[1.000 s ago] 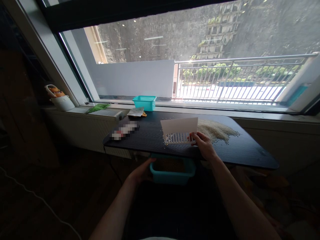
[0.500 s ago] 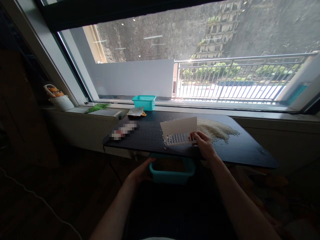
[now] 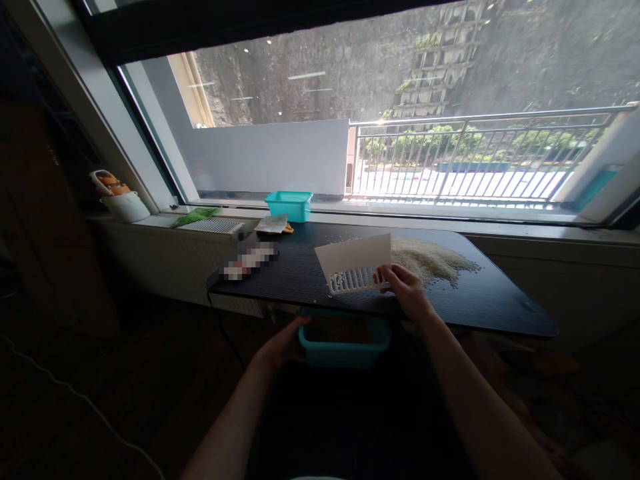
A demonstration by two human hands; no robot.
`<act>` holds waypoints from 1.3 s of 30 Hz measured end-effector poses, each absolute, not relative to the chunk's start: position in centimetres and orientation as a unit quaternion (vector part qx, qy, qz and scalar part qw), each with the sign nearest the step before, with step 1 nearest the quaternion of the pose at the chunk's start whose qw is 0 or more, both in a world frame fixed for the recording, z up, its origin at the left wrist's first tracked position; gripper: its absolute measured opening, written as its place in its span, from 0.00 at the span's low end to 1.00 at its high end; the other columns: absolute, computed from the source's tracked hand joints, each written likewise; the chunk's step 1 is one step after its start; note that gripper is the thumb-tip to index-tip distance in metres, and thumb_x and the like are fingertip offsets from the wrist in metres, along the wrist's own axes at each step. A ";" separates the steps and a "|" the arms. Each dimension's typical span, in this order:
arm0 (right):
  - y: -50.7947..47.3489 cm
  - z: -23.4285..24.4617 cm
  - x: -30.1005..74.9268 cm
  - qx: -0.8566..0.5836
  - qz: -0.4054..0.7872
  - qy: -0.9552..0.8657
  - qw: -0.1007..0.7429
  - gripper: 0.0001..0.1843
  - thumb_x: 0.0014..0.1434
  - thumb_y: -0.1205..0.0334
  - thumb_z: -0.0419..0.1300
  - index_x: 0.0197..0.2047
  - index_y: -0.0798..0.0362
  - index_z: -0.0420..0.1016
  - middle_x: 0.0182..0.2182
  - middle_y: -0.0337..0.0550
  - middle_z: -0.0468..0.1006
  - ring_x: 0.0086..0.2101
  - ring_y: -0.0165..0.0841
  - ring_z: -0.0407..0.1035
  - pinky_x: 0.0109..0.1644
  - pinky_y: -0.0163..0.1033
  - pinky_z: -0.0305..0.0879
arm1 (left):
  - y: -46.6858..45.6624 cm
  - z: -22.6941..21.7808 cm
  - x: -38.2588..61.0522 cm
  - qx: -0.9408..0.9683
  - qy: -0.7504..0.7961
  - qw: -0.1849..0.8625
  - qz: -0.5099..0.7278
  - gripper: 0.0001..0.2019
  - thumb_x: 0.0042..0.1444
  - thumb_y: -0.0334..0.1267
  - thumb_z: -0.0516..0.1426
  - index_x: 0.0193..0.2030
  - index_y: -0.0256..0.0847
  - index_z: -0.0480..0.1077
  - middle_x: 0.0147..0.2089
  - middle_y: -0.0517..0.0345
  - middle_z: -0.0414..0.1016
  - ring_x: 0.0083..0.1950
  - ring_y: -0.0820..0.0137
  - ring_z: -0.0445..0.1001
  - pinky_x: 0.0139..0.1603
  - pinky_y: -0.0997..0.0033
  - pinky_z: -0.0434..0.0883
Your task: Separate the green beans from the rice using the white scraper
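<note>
My right hand (image 3: 406, 288) is closed on the right end of a white slotted scoop (image 3: 353, 257), which has a plain panel above a row of slots. The scoop is tilted over the near part of the table. Right behind it spreads a heap of pale, rice-like grains (image 3: 433, 259), with a few loose ones near the scoop's left side. Below the table edge, my left hand (image 3: 285, 343) grips the left rim of a teal plastic bin (image 3: 343, 358). Brownish grainy stuff lies in the bin, too dark to make out.
The dark table (image 3: 285, 287) carries a blurred-out flat item (image 3: 250, 260) and a pale packet (image 3: 271, 224). Another teal bin (image 3: 290, 208) stands by the window. A white pot (image 3: 125, 207) and a green cloth-like item (image 3: 196, 215) sit on the left ledge. A cord hangs at the table's left corner.
My right hand has brought the scoop slightly left and a little nearer the table's front edge. My left hand and the bin it grips stay in place.
</note>
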State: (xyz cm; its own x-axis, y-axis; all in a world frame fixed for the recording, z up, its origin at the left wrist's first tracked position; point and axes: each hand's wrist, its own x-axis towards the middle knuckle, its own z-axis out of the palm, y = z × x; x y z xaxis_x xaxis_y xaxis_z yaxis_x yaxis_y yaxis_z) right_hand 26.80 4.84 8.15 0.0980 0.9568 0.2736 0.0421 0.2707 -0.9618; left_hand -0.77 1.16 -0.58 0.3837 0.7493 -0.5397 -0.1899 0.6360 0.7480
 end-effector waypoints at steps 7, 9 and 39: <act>5.0 8.3 26.6 -0.459 0.393 -0.535 0.591 0.18 0.47 0.45 0.62 0.31 0.53 0.76 0.26 0.40 0.76 0.27 0.32 0.69 0.25 0.35 0.69 | 0.9 -1.2 -1.9 0.279 0.473 0.768 0.329 0.23 0.50 0.54 0.54 0.48 0.42 0.67 0.43 0.50 0.75 0.42 0.59 0.75 0.41 0.56 0.73; 5.0 8.4 25.9 -0.459 0.395 -0.534 0.591 0.19 0.47 0.45 0.62 0.32 0.53 0.76 0.27 0.41 0.76 0.27 0.32 0.69 0.25 0.36 0.70 | 0.7 -1.3 -2.2 0.275 0.479 0.764 0.334 0.23 0.50 0.54 0.55 0.48 0.41 0.67 0.42 0.50 0.76 0.41 0.59 0.76 0.41 0.57 0.73; 6.2 8.4 25.7 -0.501 0.332 -0.495 0.628 0.19 0.46 0.44 0.64 0.28 0.53 0.75 0.26 0.42 0.77 0.28 0.34 0.71 0.36 0.43 0.73 | 1.3 -0.7 -1.4 0.319 0.511 0.739 0.301 0.25 0.48 0.54 0.57 0.50 0.42 0.68 0.51 0.48 0.72 0.47 0.56 0.72 0.43 0.53 0.72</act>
